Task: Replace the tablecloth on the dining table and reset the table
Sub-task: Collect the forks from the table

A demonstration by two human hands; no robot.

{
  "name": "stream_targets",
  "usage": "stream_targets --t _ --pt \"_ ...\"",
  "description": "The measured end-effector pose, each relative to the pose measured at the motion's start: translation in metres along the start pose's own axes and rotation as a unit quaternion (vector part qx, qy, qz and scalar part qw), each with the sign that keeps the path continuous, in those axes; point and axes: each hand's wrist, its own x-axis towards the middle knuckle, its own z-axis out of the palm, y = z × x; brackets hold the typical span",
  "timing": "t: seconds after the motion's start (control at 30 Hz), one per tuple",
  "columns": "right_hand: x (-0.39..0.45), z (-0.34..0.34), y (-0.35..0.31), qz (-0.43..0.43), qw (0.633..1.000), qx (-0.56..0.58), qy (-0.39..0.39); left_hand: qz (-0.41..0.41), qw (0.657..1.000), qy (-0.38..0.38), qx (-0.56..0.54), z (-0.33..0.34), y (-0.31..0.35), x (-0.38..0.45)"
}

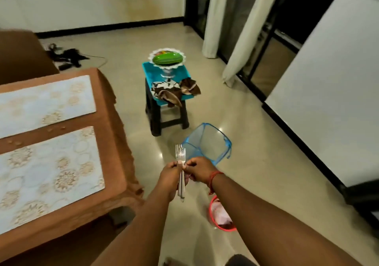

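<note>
I have a small bunch of forks [180,170] upright in front of me, tines up, between the counter and the stool. My left hand [170,174] is wrapped around the handles to keep them bundled, while my right hand [199,168] pinches the necks just under the tines, I judge so that I can peel one off for a place setting without dropping the others. To my left the counter [114,142] already wears the brown tablecloth [118,126], smooth enough on top and hanging over the edge, and two pale floral placemats [51,175] lie side by side on it, each marking a seat that has no cutlery yet. Ahead, the blue-topped stool [167,104] serves as a parking spot: a stack of green plates [167,58] sits on a white footed stand, and brown patterned napkins [174,91] are heaped at its near edge, all kept off the counter, I suppose, while the cloth went on. A clear blue bin [207,143] stands tilted on the floor just beyond my hands, and a red tub [222,214] sits under my right forearm.
</note>
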Motion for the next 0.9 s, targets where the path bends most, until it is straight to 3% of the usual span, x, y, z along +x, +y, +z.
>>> stream_targets --t 0.2,0.37,0.7,0.9 --pt "-0.047 -0.091 0.079 0.028 0.993 0.061 0.094 -0.002 0.994 -0.094 0.048 0.118 -0.027 -0.008" --pt "-0.090 -0.174 0.144 0.036 0.982 0.107 0.152 -0.008 0.987 -0.117 0.110 0.230 -0.049 -0.020" --pt "-0.167 -0.373 0.273 0.054 0.962 0.149 0.223 0.014 0.955 -0.197 0.223 0.467 -0.096 -0.049" --pt "-0.153 -0.465 0.312 0.065 0.945 0.209 0.244 0.021 0.942 -0.210 0.260 0.572 -0.088 -0.025"
